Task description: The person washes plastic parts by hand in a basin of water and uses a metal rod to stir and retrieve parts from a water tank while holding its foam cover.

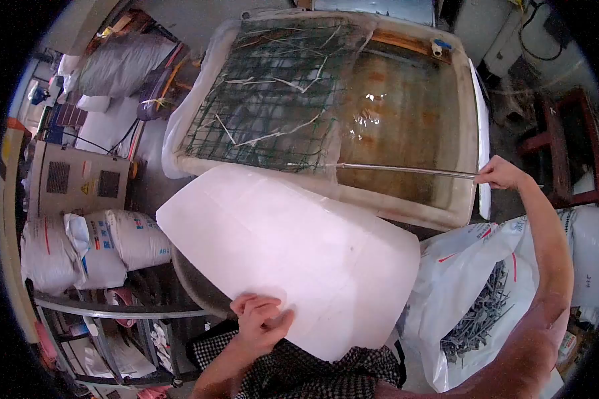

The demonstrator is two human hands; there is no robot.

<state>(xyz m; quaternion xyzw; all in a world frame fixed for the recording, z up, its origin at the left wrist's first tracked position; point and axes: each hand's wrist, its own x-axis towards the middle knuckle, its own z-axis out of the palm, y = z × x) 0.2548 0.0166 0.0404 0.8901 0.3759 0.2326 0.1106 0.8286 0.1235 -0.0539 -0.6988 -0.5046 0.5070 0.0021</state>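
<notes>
My right hand (500, 174) is closed around the end of a thin metal rod (406, 169). The rod stretches left across the front part of a pale tub (406, 211) of brownish water, and its far end reaches the green netting (266, 100). A large white sheet (306, 246), slightly bent, lies in front of the tub and over my lap. On its near left edge rests my left hand (263, 322), fingers loosely bent and thumb apart, with nothing visible between them.
To the right, a white plastic bag (432, 286) holds a heap of grey slender pieces (482, 319). Stuffed white sacks (136, 236) stand at left by a metal rack (123, 309) and a grey box (80, 179). A blue-handled valve (440, 46) sits in the tub's far corner.
</notes>
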